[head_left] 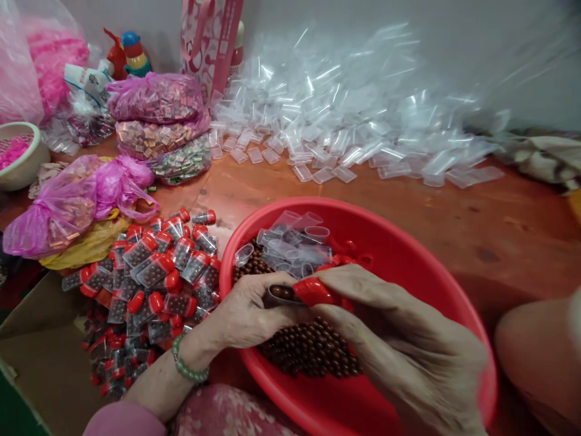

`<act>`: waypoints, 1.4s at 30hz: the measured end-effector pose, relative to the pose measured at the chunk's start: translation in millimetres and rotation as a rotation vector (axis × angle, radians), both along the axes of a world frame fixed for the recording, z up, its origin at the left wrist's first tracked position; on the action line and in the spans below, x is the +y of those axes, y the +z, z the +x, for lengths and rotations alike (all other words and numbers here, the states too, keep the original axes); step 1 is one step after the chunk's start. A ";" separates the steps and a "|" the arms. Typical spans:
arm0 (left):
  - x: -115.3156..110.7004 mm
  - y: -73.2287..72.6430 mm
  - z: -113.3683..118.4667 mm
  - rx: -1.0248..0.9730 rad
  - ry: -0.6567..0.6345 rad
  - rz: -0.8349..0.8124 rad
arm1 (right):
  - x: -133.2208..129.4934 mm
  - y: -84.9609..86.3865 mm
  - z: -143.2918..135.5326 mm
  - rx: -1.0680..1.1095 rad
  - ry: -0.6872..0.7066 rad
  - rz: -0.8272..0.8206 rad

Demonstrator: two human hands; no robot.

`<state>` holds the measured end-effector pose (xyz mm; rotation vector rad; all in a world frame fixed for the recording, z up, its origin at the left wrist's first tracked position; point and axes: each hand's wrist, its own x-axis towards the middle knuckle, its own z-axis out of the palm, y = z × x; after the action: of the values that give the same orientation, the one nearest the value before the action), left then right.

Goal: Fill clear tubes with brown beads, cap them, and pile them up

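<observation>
Over a red basin point(436, 254), my left hand point(254, 312) grips a small clear plastic case point(284, 293) with round brown balls showing at its open end. Between the thumb and fingers of my right hand point(403, 339) is a red cap point(315, 290), its edge right at the mouth of the case. Whether the cap is seated cannot be made out. Below my hands lie many loose brown balls point(313, 348). Empty clear cases point(295, 245) are heaped at the basin's far left, with more red caps beside them, partly hidden by my right hand.
Filled cases with red caps point(154, 272) form a pile left of the basin, spilling towards a cardboard box point(45, 339). Behind, a large heap of clear cases point(340, 121) lies against the wall. Pink bags point(154, 103) and a white bowl point(20, 172) stand at the left.
</observation>
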<state>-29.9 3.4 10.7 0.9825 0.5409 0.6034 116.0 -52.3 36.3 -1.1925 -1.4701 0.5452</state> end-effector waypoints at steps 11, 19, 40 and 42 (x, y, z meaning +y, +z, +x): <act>1.7 -4.1 3.3 -0.090 -0.126 -0.034 | 6.9 -5.9 2.6 -0.259 0.115 0.096; 7.0 -4.4 2.6 -0.038 -0.227 -0.172 | 9.6 -2.6 3.4 -0.347 0.091 0.073; 6.9 -8.7 5.6 0.010 -0.165 -0.496 | 14.8 -26.5 -1.8 -0.885 -0.004 0.265; 5.8 -8.6 5.3 0.013 -0.174 -0.507 | 14.7 -25.5 -1.7 -0.886 0.010 0.283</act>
<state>-24.5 9.2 2.1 0.5454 0.5770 0.2811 114.3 -37.6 10.8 -1.2528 -2.1963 -0.2434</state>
